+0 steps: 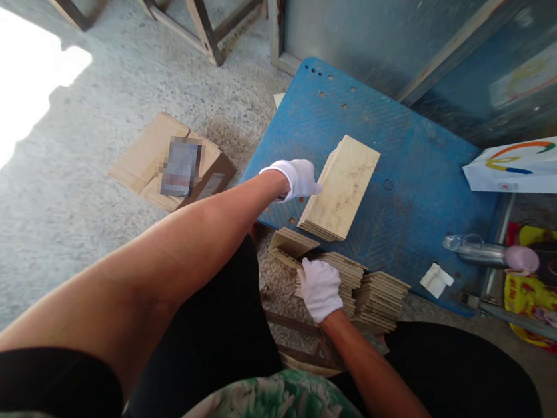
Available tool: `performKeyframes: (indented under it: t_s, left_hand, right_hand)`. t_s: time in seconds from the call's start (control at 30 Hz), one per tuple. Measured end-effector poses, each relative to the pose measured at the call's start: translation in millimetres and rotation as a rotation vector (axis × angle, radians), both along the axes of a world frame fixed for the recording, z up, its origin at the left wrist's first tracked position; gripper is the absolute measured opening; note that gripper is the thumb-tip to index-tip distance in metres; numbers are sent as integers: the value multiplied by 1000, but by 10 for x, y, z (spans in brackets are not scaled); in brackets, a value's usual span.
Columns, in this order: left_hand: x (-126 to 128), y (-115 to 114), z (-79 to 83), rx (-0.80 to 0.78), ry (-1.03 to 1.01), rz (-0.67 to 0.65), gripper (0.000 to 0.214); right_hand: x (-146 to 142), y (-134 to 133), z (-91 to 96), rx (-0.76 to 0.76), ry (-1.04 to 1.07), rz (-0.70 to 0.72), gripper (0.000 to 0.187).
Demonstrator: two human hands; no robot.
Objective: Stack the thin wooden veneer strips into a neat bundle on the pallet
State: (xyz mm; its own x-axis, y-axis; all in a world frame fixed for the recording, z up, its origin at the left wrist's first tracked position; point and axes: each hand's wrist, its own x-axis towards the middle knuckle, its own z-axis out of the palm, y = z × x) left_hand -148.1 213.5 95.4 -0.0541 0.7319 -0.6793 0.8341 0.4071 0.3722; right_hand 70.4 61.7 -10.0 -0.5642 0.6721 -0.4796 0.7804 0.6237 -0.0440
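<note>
Left hand (296, 177), white-gloved: fingers closed against the left long edge of the tile stack (341, 188) lying on the blue platform (412, 184).
Right hand (319, 289), white-gloved: curled down on the low tile piles (364, 296) along the platform's near edge, apparently gripping some; hold not fully visible.
Progress, judged: one stack laid flat on the platform, several piles not yet moved up.
Room: platform bare right of the stack as far as the bottle (489, 253); left edge just beside the left hand; concrete floor (80, 226) open leftward past the cardboard box (173, 163).
</note>
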Motion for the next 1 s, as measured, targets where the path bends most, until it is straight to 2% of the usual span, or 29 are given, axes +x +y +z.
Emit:
performKeyframes:
  t_s: [0.1, 0.2, 0.47, 0.57, 0.73, 0.9, 1.0]
  left_hand:
    - [2, 18, 33, -39, 14, -173, 50]
    - [3, 26, 74, -70, 16, -243, 53]
    - [41, 4, 172, -63, 21, -313, 47]
    - [35, -27, 251, -41, 18, -319, 43]
    - [-68, -71, 221, -18, -153, -262, 39]
    - [-150, -139, 129, -194, -547, -81, 57]
    - [-112, -180, 135, -266, -688, -90, 62]
  right_hand:
    - [3, -27, 10, -33, 18, 25, 32]
    - [2, -59, 5, -58, 57, 40, 30]
    - [-64, 0, 90, -124, 139, 55, 29]
    - [-69, 100, 194, -174, 144, -37, 25]
    - [99, 481, 521, -315, 331, -280, 19]
    - [352, 1092, 1041, -608, 480, -602, 28]
    - [471, 1453, 1324, -526, 549, -637, 35]
